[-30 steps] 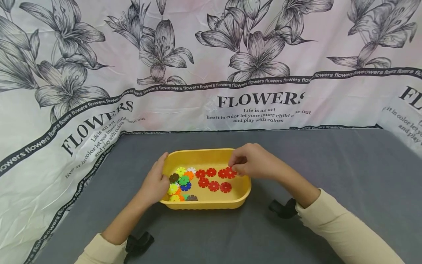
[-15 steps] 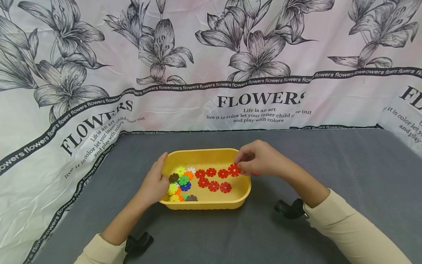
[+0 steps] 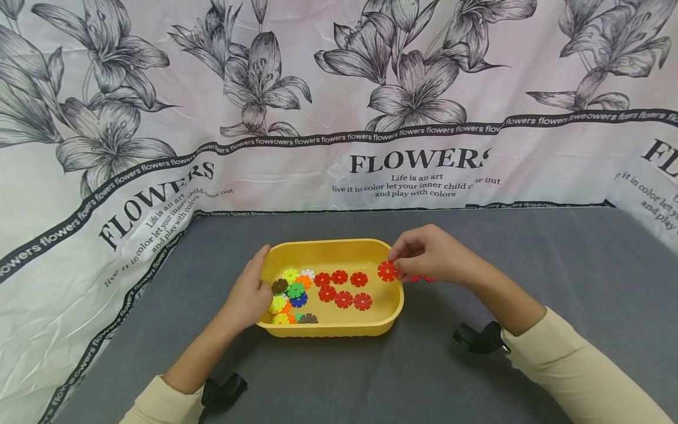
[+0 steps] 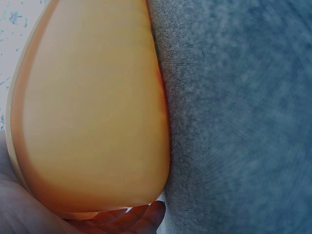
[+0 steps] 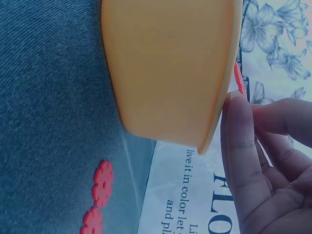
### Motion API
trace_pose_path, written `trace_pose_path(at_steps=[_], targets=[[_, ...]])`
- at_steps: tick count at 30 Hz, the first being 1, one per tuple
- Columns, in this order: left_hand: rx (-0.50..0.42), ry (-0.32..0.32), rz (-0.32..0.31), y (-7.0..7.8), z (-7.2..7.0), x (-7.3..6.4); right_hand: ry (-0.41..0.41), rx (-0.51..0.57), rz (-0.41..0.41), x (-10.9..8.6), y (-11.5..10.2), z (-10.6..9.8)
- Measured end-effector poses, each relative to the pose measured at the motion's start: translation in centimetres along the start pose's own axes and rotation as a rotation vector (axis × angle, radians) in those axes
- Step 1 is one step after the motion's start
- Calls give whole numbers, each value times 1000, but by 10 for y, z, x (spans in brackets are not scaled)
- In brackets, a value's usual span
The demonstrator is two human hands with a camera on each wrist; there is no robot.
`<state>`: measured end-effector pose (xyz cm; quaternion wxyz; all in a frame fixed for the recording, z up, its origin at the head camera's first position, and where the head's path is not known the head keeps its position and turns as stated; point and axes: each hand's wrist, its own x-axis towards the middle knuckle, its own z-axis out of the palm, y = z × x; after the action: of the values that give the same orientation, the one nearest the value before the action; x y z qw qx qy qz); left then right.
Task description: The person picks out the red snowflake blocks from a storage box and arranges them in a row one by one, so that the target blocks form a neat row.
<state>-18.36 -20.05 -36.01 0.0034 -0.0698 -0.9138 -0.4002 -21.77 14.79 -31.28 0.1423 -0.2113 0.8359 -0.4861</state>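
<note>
A yellow plastic basin (image 3: 328, 327) sits on the grey tabletop, its left end held by my left hand (image 3: 249, 297), thumb over the rim and fingers around the outside. In the left wrist view, fingertips (image 4: 155, 214) show at the basin's end wall. My right hand (image 3: 436, 256) pinches a red snowflake disc (image 3: 388, 271) between thumb and fingers, over the basin's right rim. Several red discs (image 3: 344, 299) lie flat inside. Mixed-colour discs, among them a green disc (image 3: 295, 290) and a blue disc (image 3: 299, 300), cluster at the left end.
Two red discs (image 5: 103, 184) lie on the table just outside the basin's right end, partly hidden by my right hand in the head view. A flower-printed cloth (image 3: 413, 171) hangs along the table's back edge. Black straps (image 3: 479, 338) hang beneath both wrists.
My right hand has lifted a red disc from the basin's right end and moved right with it to the rim. The discs on the table came into view. My left hand stays put.
</note>
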Motion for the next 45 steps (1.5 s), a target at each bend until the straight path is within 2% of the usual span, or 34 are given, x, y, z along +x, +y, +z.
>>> trace_pose_path(at_steps=[17,26,45], targets=[[-12,-1,-8,1,1,1,46,-28,59,-14,12,-18],[-12,0,-8,1,0,0,56,-6,55,-23,23,-30],[0,0,-19,1,1,0,102,-60,76,-38,38,-51]])
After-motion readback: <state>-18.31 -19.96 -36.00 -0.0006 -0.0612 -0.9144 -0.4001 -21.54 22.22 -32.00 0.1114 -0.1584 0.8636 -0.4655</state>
